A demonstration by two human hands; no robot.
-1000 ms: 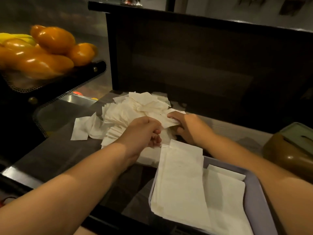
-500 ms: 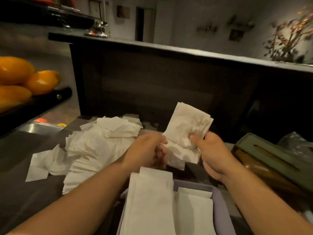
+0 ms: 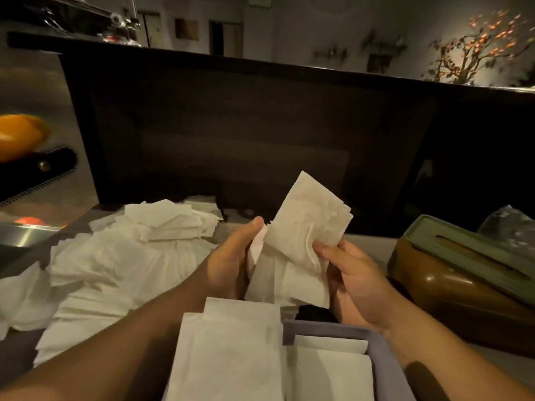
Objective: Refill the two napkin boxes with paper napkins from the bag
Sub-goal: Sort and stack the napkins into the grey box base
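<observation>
Both hands hold a bunch of white paper napkins (image 3: 301,244) upright above the counter. My left hand (image 3: 231,261) grips its left side, thumb on top. My right hand (image 3: 350,276) pinches its right edge with thumb and fingers. Below them an open lilac napkin box (image 3: 385,354) holds flat napkins, with a folded stack (image 3: 228,354) lying over its left rim. A second napkin box (image 3: 463,273), brown with a green slotted lid, stands at the right. A loose pile of napkins (image 3: 124,256) spreads over the counter at the left.
A dark raised counter wall (image 3: 260,134) stands right behind the work surface. A clear plastic bag (image 3: 509,230) lies behind the brown box. At the left are a black tray with orange fruit (image 3: 20,134) and a metal sink edge (image 3: 23,233).
Both hands lifted a bunch of napkins off the pile and brought it up over the lilac box. The view tilted upward, showing more of the room.
</observation>
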